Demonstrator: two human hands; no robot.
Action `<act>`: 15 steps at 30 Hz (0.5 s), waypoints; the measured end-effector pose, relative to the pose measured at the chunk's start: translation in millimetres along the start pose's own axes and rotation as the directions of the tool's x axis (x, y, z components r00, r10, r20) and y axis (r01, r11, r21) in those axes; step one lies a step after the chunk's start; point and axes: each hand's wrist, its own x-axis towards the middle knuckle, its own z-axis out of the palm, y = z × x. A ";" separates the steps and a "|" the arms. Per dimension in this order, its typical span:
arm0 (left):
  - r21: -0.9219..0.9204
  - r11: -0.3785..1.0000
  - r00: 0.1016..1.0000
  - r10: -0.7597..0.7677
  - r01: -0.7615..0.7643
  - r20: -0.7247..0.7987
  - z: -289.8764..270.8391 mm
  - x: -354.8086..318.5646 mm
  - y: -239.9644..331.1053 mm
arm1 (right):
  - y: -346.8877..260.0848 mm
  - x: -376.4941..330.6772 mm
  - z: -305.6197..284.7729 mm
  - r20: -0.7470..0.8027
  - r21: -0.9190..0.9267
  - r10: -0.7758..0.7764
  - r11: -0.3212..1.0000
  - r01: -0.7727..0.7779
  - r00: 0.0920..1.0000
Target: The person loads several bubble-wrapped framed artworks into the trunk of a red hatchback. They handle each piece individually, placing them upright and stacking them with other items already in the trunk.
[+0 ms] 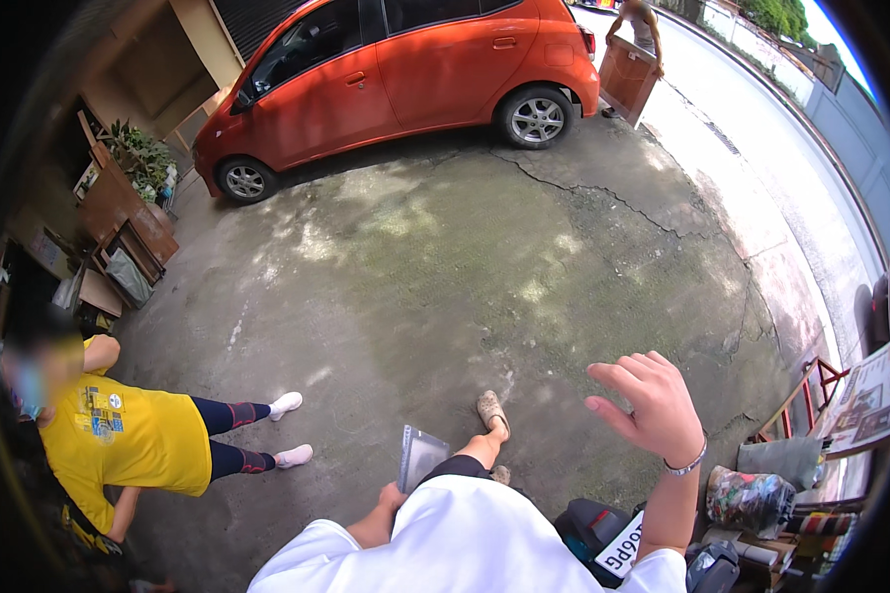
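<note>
Low in front of my body, my left hand [394,496] is closed on a clear plastic sleeve [423,457] with a row of holes along one edge. My right hand [655,407] is raised out to the right, its fingers stretched and nothing in it. A metal bracelet circles that wrist. Below the right forearm lies a white plate [621,546] on the back of a dark motorcycle [588,519]. One of my feet, in a beige clog [493,415], stands on the concrete.
An orange car [405,74] is parked ahead. A person in a yellow shirt [153,435] stands at left, near wooden boards [129,208] and plants [140,158]. Another person at far right holds a brown wooden panel [627,79]. Bags [750,497] and signboards [865,395] crowd the right. Cracks [603,188] cross the concrete.
</note>
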 end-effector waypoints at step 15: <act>0.019 0.999 0.998 0.047 -0.047 0.031 -67.2 65.2 228.3 | 206.7 -165.1 375.9 0.778 0.111 0.559 0.327 -0.939 0.287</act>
